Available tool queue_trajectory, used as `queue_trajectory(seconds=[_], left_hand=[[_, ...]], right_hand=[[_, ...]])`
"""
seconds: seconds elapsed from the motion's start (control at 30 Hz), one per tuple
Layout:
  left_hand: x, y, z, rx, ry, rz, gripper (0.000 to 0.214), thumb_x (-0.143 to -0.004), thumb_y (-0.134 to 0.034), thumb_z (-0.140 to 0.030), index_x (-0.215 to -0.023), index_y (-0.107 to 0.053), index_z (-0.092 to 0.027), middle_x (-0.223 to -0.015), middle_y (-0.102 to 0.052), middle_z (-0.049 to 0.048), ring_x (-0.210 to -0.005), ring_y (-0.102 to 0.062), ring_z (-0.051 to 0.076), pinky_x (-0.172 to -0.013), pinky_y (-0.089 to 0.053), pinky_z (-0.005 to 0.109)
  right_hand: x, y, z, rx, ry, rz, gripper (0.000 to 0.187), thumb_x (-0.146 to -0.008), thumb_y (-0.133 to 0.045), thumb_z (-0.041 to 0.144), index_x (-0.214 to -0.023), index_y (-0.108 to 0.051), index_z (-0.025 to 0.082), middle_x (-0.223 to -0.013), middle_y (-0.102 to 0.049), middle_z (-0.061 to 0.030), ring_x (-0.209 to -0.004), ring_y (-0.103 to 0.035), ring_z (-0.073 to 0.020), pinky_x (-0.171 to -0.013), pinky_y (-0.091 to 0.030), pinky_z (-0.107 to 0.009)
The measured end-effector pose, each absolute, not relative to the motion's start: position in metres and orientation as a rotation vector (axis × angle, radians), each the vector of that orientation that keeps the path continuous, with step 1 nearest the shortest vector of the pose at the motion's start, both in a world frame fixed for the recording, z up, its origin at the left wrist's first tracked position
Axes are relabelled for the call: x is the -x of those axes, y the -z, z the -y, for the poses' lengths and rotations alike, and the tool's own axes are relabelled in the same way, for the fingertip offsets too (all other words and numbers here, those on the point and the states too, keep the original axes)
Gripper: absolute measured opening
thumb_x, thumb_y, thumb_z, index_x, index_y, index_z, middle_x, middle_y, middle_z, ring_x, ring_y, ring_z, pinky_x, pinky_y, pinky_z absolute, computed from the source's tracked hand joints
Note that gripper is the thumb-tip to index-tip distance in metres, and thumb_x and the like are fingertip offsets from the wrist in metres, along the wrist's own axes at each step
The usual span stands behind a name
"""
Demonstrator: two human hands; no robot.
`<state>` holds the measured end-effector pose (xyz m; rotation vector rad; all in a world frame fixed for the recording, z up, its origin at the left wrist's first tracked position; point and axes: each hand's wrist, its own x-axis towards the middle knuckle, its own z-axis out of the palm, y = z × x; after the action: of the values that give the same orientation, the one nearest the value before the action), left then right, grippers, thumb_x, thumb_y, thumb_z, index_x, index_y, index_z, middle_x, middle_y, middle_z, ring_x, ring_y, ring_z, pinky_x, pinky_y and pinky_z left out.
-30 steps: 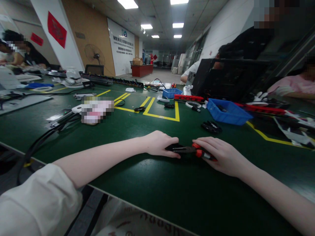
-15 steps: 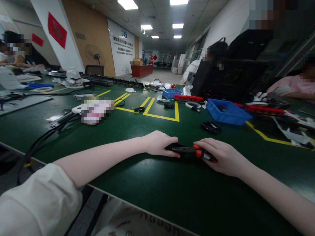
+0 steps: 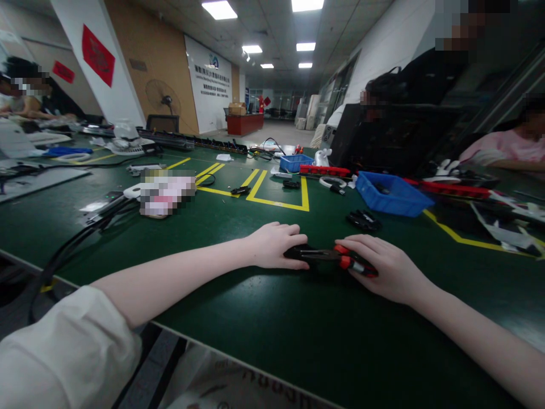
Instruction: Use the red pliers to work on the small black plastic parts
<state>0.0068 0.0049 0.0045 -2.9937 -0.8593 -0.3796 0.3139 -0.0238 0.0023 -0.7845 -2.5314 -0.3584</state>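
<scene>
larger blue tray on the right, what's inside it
Dark contents show inside the larger blue tray, too small to identify. The tray's near wall covers part of its floor, so anything there is hidden.

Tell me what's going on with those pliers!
A person's right hand holds the red-handled pliers, with their nose at a black piece in the left hand. It's too dark to tell whether they grip it. More black parts lie on the green table, near a blue bin.
</scene>
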Motion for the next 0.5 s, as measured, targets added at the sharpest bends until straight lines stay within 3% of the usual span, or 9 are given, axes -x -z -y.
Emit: queue_trajectory(seconds=[0.33,0.5], left_hand=[[-0.005,0.001,-0.006,3.040,0.460,0.984,0.049,-0.100,-0.058,-0.060,-0.130,-0.063,-0.022,-0.131,-0.060,0.0098,-0.112,-0.059,0.026,-0.099,-0.047,0.041],[0.006,-0.017,-0.010,3.071,0.624,0.958,0.051,-0.096,-0.068,-0.054,-0.134,-0.061,-0.020,-0.135,-0.063,0.0096,-0.124,-0.061,0.027,-0.112,-0.044,0.046]], right_hand=[[-0.313,0.000,0.024,0.815,0.377,2.508,0.044,-0.089,-0.063,0.026,-0.133,-0.062,0.022,-0.119,-0.074,-0.0123,-0.102,-0.073,-0.0274,-0.084,-0.062,-0.042],[-0.314,0.001,0.023,0.919,0.280,2.414,0.040,-0.091,-0.065,0.029,-0.130,-0.064,0.024,-0.119,-0.074,-0.0105,-0.102,-0.073,-0.0268,-0.086,-0.063,-0.040]])
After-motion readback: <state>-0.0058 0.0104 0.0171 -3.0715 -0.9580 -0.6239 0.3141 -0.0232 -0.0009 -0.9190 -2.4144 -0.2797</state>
